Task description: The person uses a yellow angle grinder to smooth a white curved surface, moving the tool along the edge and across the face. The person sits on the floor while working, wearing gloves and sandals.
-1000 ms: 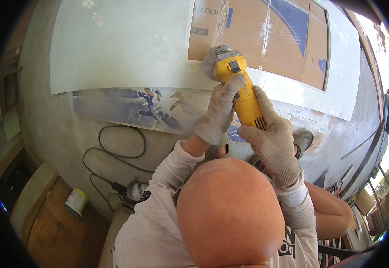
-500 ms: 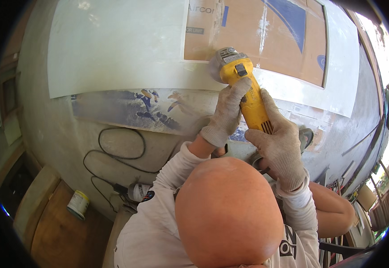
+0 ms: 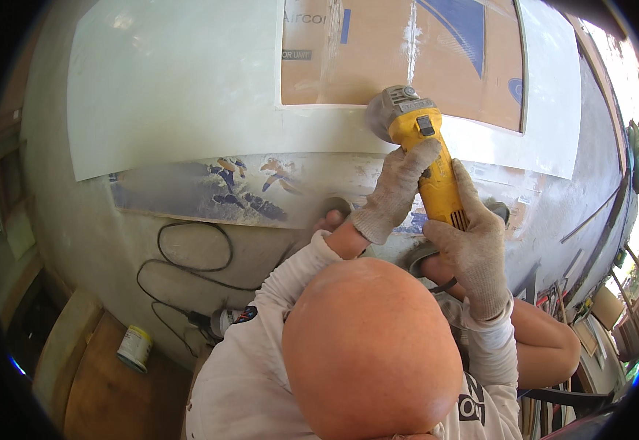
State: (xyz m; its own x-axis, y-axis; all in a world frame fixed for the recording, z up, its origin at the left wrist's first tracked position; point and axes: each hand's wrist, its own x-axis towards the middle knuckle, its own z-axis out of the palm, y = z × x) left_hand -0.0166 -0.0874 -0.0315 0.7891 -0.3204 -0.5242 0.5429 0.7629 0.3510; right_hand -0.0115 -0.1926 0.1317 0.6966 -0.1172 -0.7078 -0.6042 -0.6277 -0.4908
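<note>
My gloved left hand grips the front of a yellow angle grinder, its thumb along the body below the black switch. My gloved right hand is wrapped round the rear end, by the vents. The grinder's grey, dusty head is over the lower border of a large white sheet; whether it touches the sheet I cannot tell. Within that border lies a rectangle of printed cardboard. A blurred haze surrounds the wheel. A scuffed printed strip runs below the white sheet.
A looped black cord lies on the grey floor at left. A can rests on brown board at lower left. A bare head fills the bottom middle, with sandalled feet beyond. Boards and clutter line the right side.
Both hands and the grinder have moved right and slightly down along the white sheet's lower border. A foot in a sandal now shows left of my left hand.
</note>
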